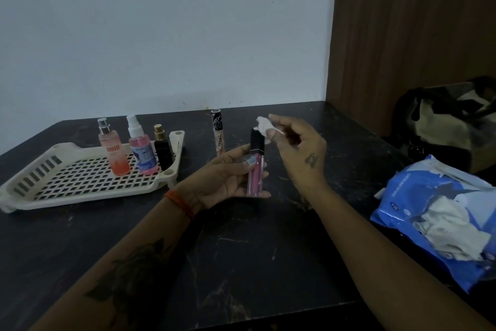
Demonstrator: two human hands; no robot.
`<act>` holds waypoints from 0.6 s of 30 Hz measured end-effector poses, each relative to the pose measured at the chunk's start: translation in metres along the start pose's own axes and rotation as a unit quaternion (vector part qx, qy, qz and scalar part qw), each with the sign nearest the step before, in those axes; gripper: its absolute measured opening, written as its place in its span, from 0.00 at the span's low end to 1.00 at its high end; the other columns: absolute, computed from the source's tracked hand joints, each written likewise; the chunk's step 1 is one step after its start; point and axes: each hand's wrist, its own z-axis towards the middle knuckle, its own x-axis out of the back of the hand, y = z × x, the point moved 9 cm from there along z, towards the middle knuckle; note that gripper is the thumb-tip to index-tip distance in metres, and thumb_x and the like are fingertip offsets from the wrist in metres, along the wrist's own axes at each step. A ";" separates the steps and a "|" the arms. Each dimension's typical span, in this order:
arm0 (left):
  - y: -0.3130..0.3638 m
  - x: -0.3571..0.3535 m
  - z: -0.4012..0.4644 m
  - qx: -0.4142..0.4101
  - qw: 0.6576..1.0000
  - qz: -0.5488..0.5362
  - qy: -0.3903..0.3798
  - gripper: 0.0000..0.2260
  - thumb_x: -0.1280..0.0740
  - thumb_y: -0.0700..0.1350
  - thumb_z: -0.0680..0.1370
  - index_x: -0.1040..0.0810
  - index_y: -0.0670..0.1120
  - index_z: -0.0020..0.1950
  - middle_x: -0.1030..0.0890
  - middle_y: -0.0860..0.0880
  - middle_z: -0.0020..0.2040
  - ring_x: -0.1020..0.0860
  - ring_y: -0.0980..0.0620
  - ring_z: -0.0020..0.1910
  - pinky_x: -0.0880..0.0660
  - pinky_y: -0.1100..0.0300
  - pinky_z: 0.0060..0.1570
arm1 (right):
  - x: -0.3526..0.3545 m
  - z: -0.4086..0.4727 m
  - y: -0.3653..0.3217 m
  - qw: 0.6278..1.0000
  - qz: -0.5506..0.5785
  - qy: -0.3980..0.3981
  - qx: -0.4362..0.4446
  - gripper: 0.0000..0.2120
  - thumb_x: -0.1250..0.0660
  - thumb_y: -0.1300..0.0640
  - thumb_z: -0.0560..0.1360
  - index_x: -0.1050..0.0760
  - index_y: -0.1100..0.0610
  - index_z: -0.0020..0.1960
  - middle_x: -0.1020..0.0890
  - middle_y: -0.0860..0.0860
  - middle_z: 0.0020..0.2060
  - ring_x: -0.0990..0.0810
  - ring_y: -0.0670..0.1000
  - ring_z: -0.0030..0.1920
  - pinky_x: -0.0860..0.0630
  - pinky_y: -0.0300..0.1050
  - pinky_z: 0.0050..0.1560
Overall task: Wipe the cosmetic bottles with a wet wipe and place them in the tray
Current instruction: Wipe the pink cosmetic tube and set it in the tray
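The dark worktop (241, 250) lies nearest, with the two forearms reaching out over it. A pink lip-gloss tube (256, 169) with a black cap is gripped upright by the left hand (228, 175), thumb across its front. A crumpled wet wipe (264, 125) is pinched between the fingertips of the right hand (298, 148), close by the cap; whether it touches cannot be told.

Three bottles are already stood in the cream tray (40, 185) at its right end, and a second gloss tube (218, 129) is left standing on the worktop behind the hands. The pack of wipes (429, 212) lies well apart on the right.

A damp, smooth tube may well slip from the grip. The crowded bottles could be toppled when it is set in.
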 end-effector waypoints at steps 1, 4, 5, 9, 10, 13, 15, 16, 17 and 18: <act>0.000 0.000 0.000 0.003 1.000 0.006 -0.002 0.19 0.36 0.36 0.71 0.25 0.48 0.61 0.18 0.46 0.46 0.18 0.49 0.45 0.21 0.41 0.47 | -0.004 -0.002 -0.003 1.000 -0.007 -0.018 0.009 0.11 0.30 0.65 0.70 0.20 0.59 0.53 0.18 0.51 0.46 0.21 0.43 0.44 0.26 0.28 0.42; 0.001 0.000 -0.002 0.000 1.000 0.025 -0.005 0.20 0.36 0.37 0.71 0.28 0.47 0.62 0.17 0.47 0.45 0.17 0.49 0.44 0.20 0.46 0.44 | -0.015 -0.005 -0.002 0.997 -0.004 -0.071 -0.009 0.09 0.29 0.66 0.70 0.19 0.59 0.49 0.18 0.52 0.43 0.22 0.41 0.41 0.25 0.31 0.41; 0.002 0.002 -0.003 -0.007 1.000 0.027 0.002 0.18 0.35 0.38 0.71 0.25 0.48 0.60 0.17 0.47 0.45 0.17 0.50 0.44 0.20 0.48 0.42 | -0.017 -0.005 0.000 0.996 0.004 -0.086 -0.029 0.08 0.29 0.66 0.69 0.19 0.59 0.47 0.18 0.51 0.42 0.23 0.42 0.39 0.24 0.33 0.39; 0.009 0.010 -0.005 -0.036 0.998 0.040 0.030 0.14 0.35 0.41 0.70 0.23 0.48 0.56 0.16 0.48 0.45 0.17 0.52 0.43 0.20 0.54 0.39 | -0.025 -0.008 0.006 0.982 0.036 -0.161 -0.087 0.06 0.28 0.66 0.66 0.19 0.56 0.37 0.18 0.59 0.33 0.23 0.61 0.33 0.23 0.57 0.35; 0.010 0.010 -0.005 -0.039 0.998 0.043 0.033 0.14 0.35 0.41 0.70 0.23 0.48 0.56 0.16 0.48 0.45 0.17 0.52 0.43 0.20 0.54 0.39 | -0.024 -0.008 0.005 0.983 0.041 -0.155 -0.085 0.07 0.28 0.66 0.66 0.19 0.55 0.36 0.18 0.59 0.32 0.23 0.62 0.33 0.23 0.58 0.35; 0.010 0.012 -0.004 -0.045 0.997 0.049 0.043 0.14 0.34 0.44 0.70 0.23 0.50 0.55 0.15 0.50 0.44 0.17 0.53 0.41 0.20 0.56 0.37 | -0.019 -0.007 -0.004 0.993 0.007 -0.114 -0.035 0.06 0.29 0.66 0.68 0.18 0.55 0.41 0.18 0.57 0.34 0.23 0.58 0.34 0.24 0.52 0.34; 0.011 0.013 -0.004 -0.049 0.996 0.054 0.052 0.13 0.34 0.45 0.70 0.23 0.50 0.54 0.15 0.50 0.43 0.17 0.53 0.41 0.20 0.57 0.36 | -0.023 -0.011 -0.011 0.992 -0.035 -0.121 0.004 0.06 0.29 0.65 0.69 0.17 0.57 0.45 0.18 0.54 0.37 0.23 0.51 0.34 0.24 0.46 0.35; 0.012 0.014 -0.004 -0.049 0.996 0.055 0.056 0.13 0.35 0.46 0.69 0.23 0.49 0.54 0.15 0.50 0.43 0.17 0.52 0.42 0.20 0.57 0.35 | -0.025 -0.012 -0.013 0.990 -0.052 -0.131 0.017 0.07 0.29 0.64 0.70 0.17 0.57 0.46 0.18 0.53 0.37 0.24 0.49 0.35 0.25 0.43 0.35; 0.012 0.015 -0.005 -0.049 0.996 0.055 0.058 0.13 0.35 0.47 0.69 0.23 0.49 0.53 0.15 0.49 0.44 0.17 0.52 0.43 0.20 0.57 0.35 | -0.027 -0.013 -0.015 0.988 -0.060 -0.140 0.023 0.07 0.29 0.64 0.70 0.17 0.56 0.46 0.19 0.51 0.37 0.24 0.47 0.35 0.26 0.40 0.35; 0.012 0.016 -0.005 -0.049 0.996 0.054 0.059 0.13 0.35 0.48 0.69 0.23 0.49 0.53 0.15 0.49 0.44 0.16 0.51 0.44 0.20 0.57 0.35 | -0.028 -0.013 -0.015 0.987 -0.061 -0.148 0.023 0.07 0.29 0.65 0.69 0.17 0.56 0.46 0.20 0.50 0.37 0.24 0.46 0.35 0.26 0.39 0.35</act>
